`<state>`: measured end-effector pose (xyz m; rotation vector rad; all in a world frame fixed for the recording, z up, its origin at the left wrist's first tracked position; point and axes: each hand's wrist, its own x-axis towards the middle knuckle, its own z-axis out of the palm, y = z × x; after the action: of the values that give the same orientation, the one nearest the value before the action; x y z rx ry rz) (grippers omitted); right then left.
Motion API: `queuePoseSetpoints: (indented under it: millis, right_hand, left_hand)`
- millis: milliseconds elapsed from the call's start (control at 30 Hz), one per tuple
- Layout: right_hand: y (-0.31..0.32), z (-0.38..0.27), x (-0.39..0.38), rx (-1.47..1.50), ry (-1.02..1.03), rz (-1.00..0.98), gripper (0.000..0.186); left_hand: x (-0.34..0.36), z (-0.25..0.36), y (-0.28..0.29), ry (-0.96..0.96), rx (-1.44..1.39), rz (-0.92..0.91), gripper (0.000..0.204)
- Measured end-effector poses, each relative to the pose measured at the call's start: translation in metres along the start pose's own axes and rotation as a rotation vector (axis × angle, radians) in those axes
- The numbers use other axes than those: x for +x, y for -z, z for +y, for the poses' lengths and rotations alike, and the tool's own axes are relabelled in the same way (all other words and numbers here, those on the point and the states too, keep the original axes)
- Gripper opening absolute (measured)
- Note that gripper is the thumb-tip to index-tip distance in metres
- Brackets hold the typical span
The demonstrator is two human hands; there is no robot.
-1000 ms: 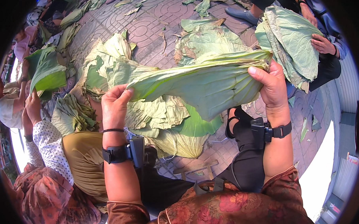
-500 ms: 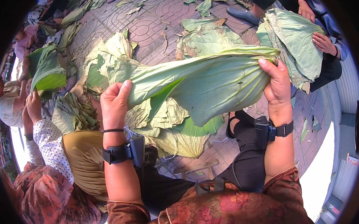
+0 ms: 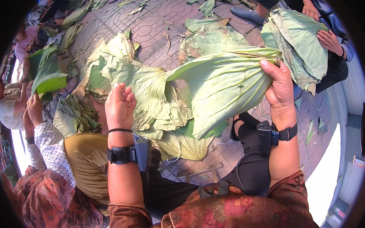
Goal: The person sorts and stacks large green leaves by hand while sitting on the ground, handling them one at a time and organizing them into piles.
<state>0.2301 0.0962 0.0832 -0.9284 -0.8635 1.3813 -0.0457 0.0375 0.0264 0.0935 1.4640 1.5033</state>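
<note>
My right hand point(image 3: 279, 83) is closed on the gathered centre end of a large pale-green lotus leaf point(image 3: 227, 85). The leaf hangs folded to the left of that hand, its ribs fanning out toward a loose edge. My left hand point(image 3: 120, 106) is apart from it, palm turned up, with loosely curled fingers and nothing seen in them. Below and beyond the hands lies a pile of drying lotus leaves point(image 3: 149, 90), green to yellowish, partly hidden by the held leaf.
Another lotus leaf heap point(image 3: 211, 36) lies farther off on the paving point(image 3: 153, 36). At the right a person grips a stack of leaves point(image 3: 299, 45). At the left a person holds a green leaf point(image 3: 49, 71). A small wooden frame point(image 3: 200, 171) lies before my legs.
My left hand has let go of the leaf's edge and turned palm up. The freed side of the leaf has swung right and down, while my right hand keeps its grip.
</note>
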Motion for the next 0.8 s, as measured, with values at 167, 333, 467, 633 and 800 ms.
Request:
queuePoseSetpoints:
  millis: [167,333,467,633,800]
  right_hand:
    - [-0.005,0.0,-0.005,0.052,-0.03,-0.052,0.026]
    - [0.002,-0.004,-0.011,0.187,-0.047,-0.186,0.037]
    - [0.008,-0.004,-0.019,0.355,-0.175,-0.316,0.051]
    - [0.009,0.001,-0.024,0.377,-0.237,-0.256,0.05]
    - [0.014,-0.015,-0.024,0.348,-0.186,-0.29,0.049]
  left_hand:
    - [-0.007,-0.024,-0.009,0.233,0.076,-0.077,0.028]
    - [-0.025,-0.058,-0.023,0.416,0.246,-0.157,0.047]
    - [-0.021,-0.074,-0.024,0.487,0.256,-0.226,0.062]
    - [-0.001,-0.071,-0.015,0.484,-0.302,-0.633,0.05]
    - [0.006,-0.052,-0.027,0.223,-0.159,-0.195,0.027]
